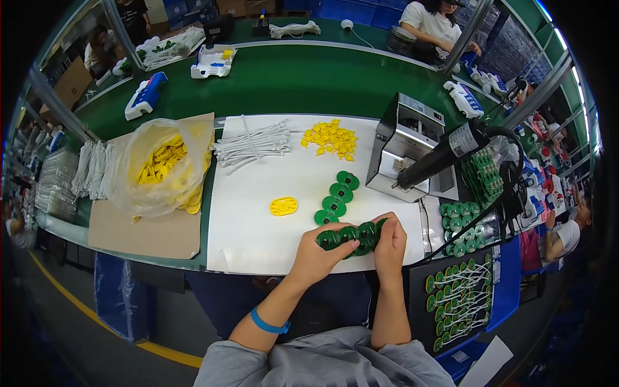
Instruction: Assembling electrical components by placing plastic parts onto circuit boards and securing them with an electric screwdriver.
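Note:
Both my hands hold a strip of round green circuit boards [346, 237] just above the near edge of a white work sheet [245, 226]. My left hand [320, 255] grips the strip from below, its thumb pressed on the boards. At the strip's right end, my right hand [391, 244] pinches the last board, with its fingertips partly hidden. Just beyond, a second strip of round green boards [337, 201] lies on the sheet. Left of it is one yellow oval plastic part [284, 206]. Small yellow pieces [330, 138] form a pile farther back, beside a bundle of white cables [253, 147].
A metal machine with a black cylinder [445, 151] stands at the right. Left, a clear bag of yellow parts [158, 164] rests on cardboard [122, 232]. Wired green boards [459, 297] lie on a black tray at lower right. Beyond runs a green conveyor [290, 84]; co-workers sit across it.

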Motion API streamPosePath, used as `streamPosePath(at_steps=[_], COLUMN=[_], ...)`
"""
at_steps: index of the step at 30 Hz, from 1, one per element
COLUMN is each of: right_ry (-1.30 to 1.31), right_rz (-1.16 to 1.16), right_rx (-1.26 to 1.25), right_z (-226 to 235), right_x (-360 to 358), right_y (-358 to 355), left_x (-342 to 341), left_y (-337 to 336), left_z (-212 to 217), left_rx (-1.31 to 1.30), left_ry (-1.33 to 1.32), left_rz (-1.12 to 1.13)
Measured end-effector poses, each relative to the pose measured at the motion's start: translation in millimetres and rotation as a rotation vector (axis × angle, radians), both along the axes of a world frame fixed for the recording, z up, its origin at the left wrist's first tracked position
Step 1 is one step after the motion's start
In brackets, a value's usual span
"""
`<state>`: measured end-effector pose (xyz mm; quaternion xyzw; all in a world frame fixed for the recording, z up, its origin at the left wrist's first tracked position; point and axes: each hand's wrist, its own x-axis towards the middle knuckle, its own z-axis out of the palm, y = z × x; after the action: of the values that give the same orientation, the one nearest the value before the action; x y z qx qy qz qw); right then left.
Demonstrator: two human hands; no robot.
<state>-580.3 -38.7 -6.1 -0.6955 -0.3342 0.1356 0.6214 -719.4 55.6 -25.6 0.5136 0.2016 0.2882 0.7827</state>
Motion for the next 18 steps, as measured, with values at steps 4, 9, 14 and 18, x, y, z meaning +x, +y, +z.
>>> streamPosePath(at_steps=[4,9,14,18], right_ry=[0.17,0.062,0.023,0.06], right_rz=[-0.027,-0.197,-0.212,-0.157], right_rx=[-0.01,0.099,0.07,0.074], right_z=[17.1,-7.4,-4.7,-1.8], right_x=[-5.9,-6.0,-7.4,-6.6], right_y=[0.9,11.5,15.8,16.6], left_x=[4.6,1.1,-4.9,-8.1], left_y=[-4.0,-2.8,-3.7,-2.0], left_z=[-5.7,-2.8,0.8,1.3], left_rx=[0.076,0.105,0.107,0.07], left_ry=[0.005,0.01,0.014,-0.001], left_rz=[0.033,-0.02,-0.004,-0.023])
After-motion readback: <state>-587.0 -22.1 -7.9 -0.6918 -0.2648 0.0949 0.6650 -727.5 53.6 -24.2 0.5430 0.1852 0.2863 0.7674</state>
